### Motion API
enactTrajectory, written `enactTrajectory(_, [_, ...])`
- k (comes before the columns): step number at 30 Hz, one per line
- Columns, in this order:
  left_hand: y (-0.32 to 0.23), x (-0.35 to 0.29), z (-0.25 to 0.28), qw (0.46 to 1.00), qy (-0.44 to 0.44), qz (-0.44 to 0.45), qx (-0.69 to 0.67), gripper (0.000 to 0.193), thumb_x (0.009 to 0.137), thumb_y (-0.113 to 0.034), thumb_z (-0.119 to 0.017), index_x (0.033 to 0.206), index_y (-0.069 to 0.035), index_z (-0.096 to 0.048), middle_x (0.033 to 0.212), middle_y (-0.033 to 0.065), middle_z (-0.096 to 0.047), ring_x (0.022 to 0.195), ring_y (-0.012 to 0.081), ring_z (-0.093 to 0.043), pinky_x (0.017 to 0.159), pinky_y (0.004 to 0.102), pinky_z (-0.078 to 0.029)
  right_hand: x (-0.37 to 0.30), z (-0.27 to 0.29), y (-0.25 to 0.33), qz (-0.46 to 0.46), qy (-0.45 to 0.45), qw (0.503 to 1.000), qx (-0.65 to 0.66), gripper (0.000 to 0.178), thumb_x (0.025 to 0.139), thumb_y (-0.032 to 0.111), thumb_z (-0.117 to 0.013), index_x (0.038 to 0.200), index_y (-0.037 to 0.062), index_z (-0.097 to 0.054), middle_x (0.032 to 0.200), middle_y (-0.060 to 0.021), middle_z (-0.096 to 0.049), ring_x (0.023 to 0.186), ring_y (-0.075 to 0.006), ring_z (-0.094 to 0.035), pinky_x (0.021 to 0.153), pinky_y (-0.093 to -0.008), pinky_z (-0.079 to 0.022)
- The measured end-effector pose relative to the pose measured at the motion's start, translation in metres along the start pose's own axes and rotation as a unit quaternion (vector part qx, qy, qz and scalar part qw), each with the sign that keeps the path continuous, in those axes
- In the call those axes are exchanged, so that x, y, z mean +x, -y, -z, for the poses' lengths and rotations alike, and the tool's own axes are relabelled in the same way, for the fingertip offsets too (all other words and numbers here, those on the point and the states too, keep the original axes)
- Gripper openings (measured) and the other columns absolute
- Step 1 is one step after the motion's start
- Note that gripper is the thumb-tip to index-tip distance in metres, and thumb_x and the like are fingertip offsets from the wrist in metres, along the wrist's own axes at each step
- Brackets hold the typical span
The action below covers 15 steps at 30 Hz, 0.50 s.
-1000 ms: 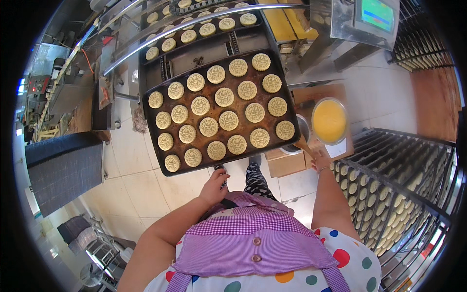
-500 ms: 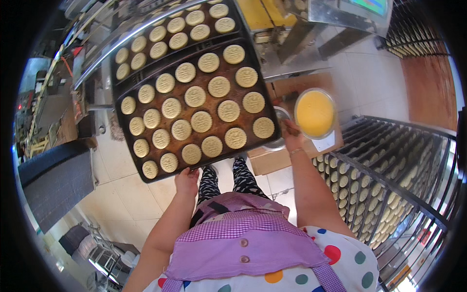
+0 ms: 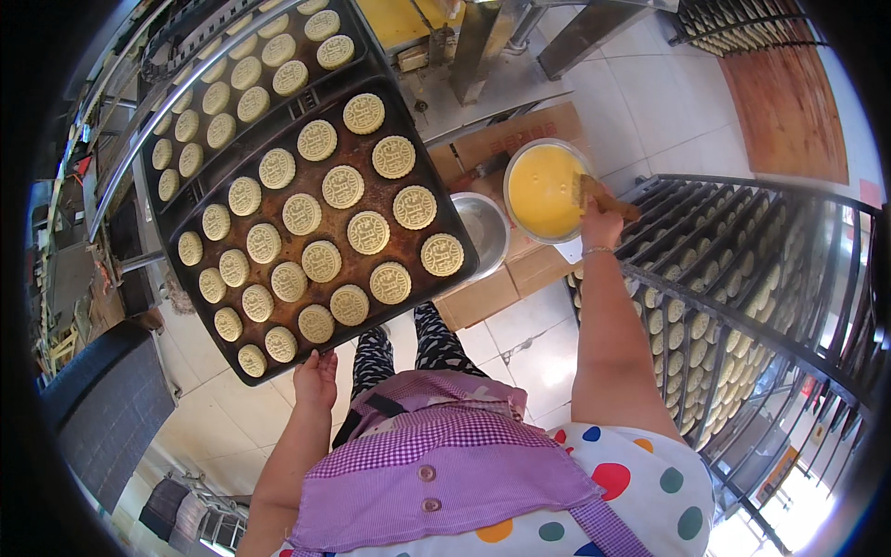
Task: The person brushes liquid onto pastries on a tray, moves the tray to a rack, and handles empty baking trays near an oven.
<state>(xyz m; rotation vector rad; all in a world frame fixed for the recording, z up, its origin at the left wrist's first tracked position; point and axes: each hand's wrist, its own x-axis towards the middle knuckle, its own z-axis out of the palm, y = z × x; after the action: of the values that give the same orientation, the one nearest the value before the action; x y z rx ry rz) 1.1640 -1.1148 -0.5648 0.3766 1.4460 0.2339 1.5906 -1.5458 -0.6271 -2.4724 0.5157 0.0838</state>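
A dark baking tray bears rows of round, pale, stamped mooncakes. My left hand is at the tray's near edge, its fingers bent against the rim and partly hidden beneath it. Off to the right, my right hand grips a flat wooden-handled pastry brush. The bristles are at the right side of a round bowl of yellow liquid that looks like egg wash. Between tray and bowl sits a metal bowl, partly covered by the tray's corner.
Beyond the near tray lies a second tray of mooncakes, beside a curved metal rail. Both bowls rest on cardboard. A black rack filled with pale pastries stands close to my right arm. Metal legs rise at the back.
My right hand has moved from beside the tray's right corner to the yellow liquid, bringing the brush over the bowl. In the view, trays and bowls have shifted left. My left hand stays at the tray edge.
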Motion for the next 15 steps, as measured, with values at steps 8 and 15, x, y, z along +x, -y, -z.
enactTrajectory(8, [-0.002, 0.000, 0.007, 1.000, -0.001, -0.001, 0.002, 0.026, 0.090, -0.001, -0.050, 0.111, -0.005, -0.035, 0.103, 0.0142, -0.055, 0.092, 0.0290, -0.060, 0.077, 0.0383, -0.054, -0.008, -0.011, -0.004, 0.061, -0.033, 0.997, 0.029, 0.031, 0.084, 0.013, -0.060, 0.109, -0.0044, -0.057, 0.096, -0.0211, -0.064, 0.070, -0.0294, -0.065, 0.062, -0.0354, -0.054])
enactTrajectory(15, [0.000, 0.000, 0.008, 1.000, -0.008, -0.007, -0.002, 0.025, 0.090, -0.001, -0.051, 0.109, -0.005, -0.035, 0.103, 0.0143, -0.055, 0.088, 0.0282, -0.061, 0.074, 0.0367, -0.054, -0.057, -0.010, 0.037, -0.178, 0.019, 0.877, 0.447, 0.029, 0.082, 0.007, -0.063, 0.106, -0.0051, -0.053, 0.090, -0.0145, -0.061, 0.066, -0.0209, -0.063, 0.049, -0.0286, -0.056])
